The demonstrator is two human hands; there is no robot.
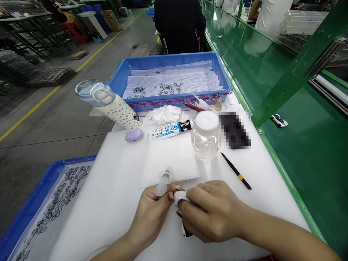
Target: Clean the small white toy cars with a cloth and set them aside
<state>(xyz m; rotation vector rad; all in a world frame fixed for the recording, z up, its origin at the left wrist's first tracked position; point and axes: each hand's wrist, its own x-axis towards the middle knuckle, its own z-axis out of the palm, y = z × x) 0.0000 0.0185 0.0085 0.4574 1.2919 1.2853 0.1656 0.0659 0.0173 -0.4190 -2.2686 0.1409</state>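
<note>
Over the bench (114, 203), the left hand (152, 214) pinches a clear syringe (163, 183); the right hand's (214, 214) grip pinches a white wipe (181, 196) against what may be a dark part (186, 231).

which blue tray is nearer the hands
The lower-left blue tray, strewn with small dark rings; the far blue tray holds white sheets instead.

Grey concrete floor (67, 119) — yellow line (32, 108), green workbench (312, 152) at right, dark racks (27, 40) beyond
</note>
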